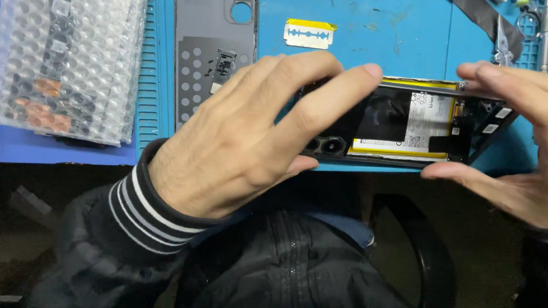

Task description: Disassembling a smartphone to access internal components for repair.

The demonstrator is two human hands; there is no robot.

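I saw my left hand point(236, 138) and right hand point(531, 146) both clasping the opened phone point(411, 122) by its ends, held level above the near edge of the blue mat point(386, 27). Its grey back cover point(214, 40) lay flat beside the bubble-wrapped parts point(69, 49), a razor blade point(308, 34) nearby.

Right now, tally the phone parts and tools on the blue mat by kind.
Opened phone, held by left hand and right hand: 1
Back cover: 1
Razor blade: 1
Bubble-wrap bundle: 1
Total: 4
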